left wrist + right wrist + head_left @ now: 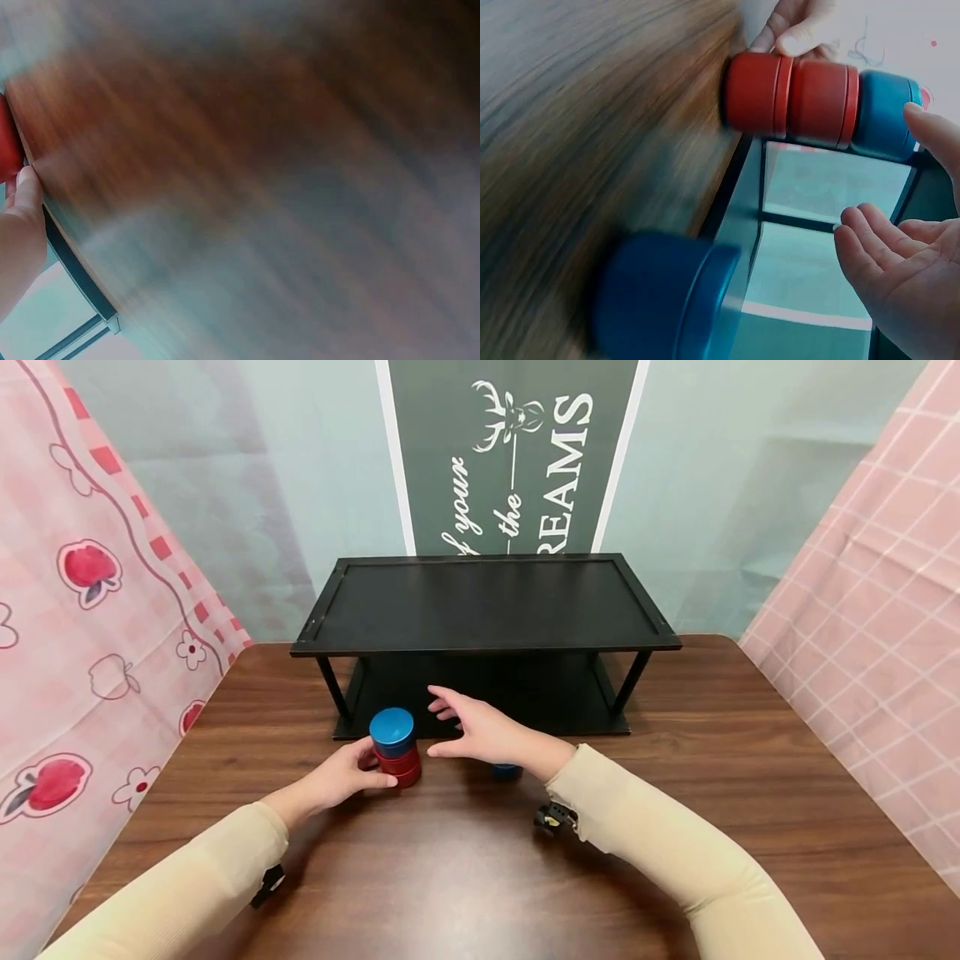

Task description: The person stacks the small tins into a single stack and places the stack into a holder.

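Observation:
Two red canisters and a blue canister (392, 732) form an upright stack on the table, blue on top. My left hand (339, 781) holds the stack low down, thumb against the lower red canister (750, 94). The upper red canister (819, 101) sits in the middle. To the right of the stack, my right hand (480, 731) is raised with thumb and fingers spread, nothing between them. Another blue canister (652, 292) stands on the table under the right wrist, mostly hidden by it in the head view. The left wrist view catches only a red canister's edge (9, 142) and part of the hand.
Behind the hands stands a black two-level shelf (487, 602) on the brown wooden table (450, 877). Its lower board (555, 710) lies just beyond the stack. Patterned curtains (862, 568) hang along the sides and back.

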{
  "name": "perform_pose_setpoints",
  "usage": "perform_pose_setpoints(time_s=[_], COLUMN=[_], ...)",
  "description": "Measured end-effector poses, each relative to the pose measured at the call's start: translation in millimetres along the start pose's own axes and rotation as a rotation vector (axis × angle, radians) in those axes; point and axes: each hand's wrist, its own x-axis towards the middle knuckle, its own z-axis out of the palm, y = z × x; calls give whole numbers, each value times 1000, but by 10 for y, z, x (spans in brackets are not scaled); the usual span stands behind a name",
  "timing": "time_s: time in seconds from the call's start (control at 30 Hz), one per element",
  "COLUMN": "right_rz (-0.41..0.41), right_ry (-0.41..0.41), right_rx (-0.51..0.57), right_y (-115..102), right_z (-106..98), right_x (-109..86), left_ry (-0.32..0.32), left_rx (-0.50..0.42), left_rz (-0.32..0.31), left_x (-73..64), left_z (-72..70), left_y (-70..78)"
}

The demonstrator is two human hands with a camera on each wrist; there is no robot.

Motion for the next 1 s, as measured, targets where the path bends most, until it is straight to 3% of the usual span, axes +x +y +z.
perform_pose_setpoints(time_s=[0.4,0.73,1.0], right_rz=[56,136,156], right_ry=[33,30,-36], right_rx=[-33,-85,-115], right_y=[235,468,513], right_z=[-249,-329,-266], right_x=[-323,-632,-727], left_ry=[2,-8,-18], left_rx=[27,28,21], left_rz=[4,-4,-11], left_x=[29,10,8], left_z=[-16,-52,-34], left_y=[15,39,28])
